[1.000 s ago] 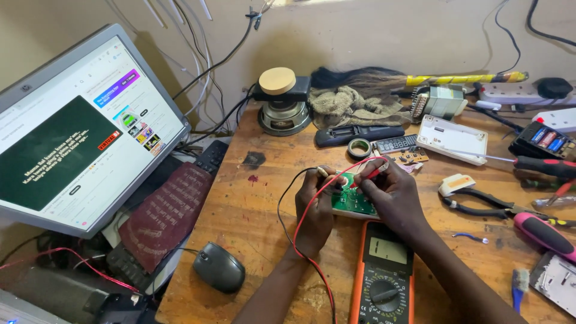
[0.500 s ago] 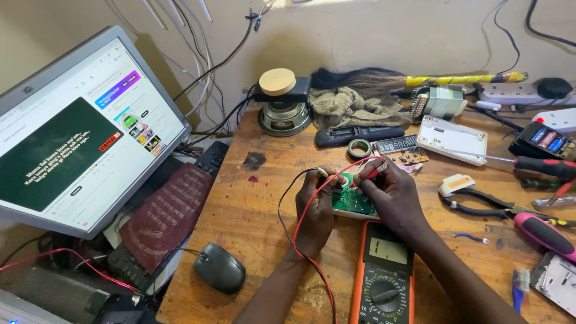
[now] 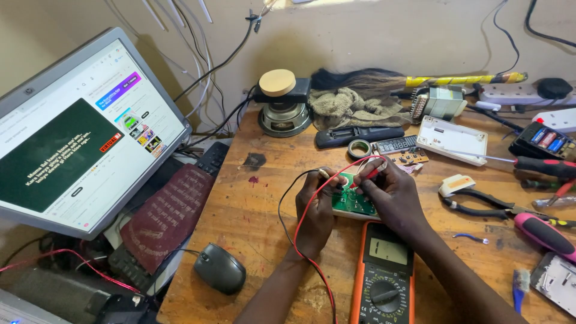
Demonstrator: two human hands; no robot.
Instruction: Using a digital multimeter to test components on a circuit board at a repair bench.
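A small green circuit board lies on the wooden workbench between my hands. My left hand holds a black test probe with its tip on the board's left side. My right hand pinches a red test probe against the board's top. Red and black leads loop from the probes toward an orange multimeter that lies just in front of the board, its display blank grey.
A lit monitor leans at the left, with a keyboard and black mouse below it. A speaker, remote control, tape roll, white box, pliers and screwdrivers crowd the back and right.
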